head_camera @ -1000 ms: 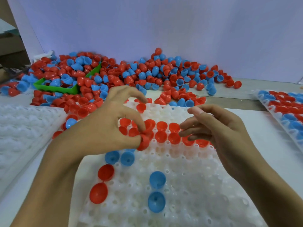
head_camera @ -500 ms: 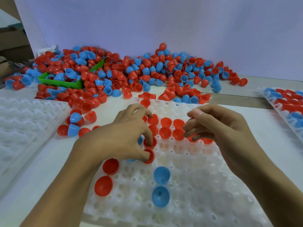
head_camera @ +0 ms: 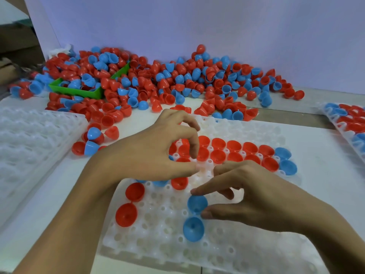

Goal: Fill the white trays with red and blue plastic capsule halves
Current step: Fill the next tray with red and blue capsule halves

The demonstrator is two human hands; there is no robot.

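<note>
- White plastic tray [head_camera: 246, 252] lies on the counter [head_camera: 320, 155] near its front edge, directly under both of my hands.
- Two rows of red halves [head_camera: 233, 151] sit cup-up in pockets across the tray's far part; two blue halves [head_camera: 285, 161] end those rows at the right.
- My right hand [head_camera: 262, 196] is over the tray's middle, forefinger and thumb pinching a blue half [head_camera: 197, 203] that sits on the tray.
- Just in front of it a second blue half [head_camera: 193, 228] sits in a pocket, cup-up.
- My left hand [head_camera: 150, 153] hovers over the tray's left part, fingers [head_camera: 194, 143] curled with thumb and forefinger tips apart; I see nothing held in them.
- Beside the left thumb a red half [head_camera: 179, 183] sits in a pocket; two more reds [head_camera: 130, 204] lie by the tray's left edge.
- Along the counter's far edge, against the wall, a big heap [head_camera: 177, 84] of loose red and blue halves spreads out, half burying a green bin [head_camera: 79, 91] toward the far left corner.
- At the left edge lies an empty tray [head_camera: 29, 139]; at the right edge a filled tray [head_camera: 349, 123] shows only in part.
</note>
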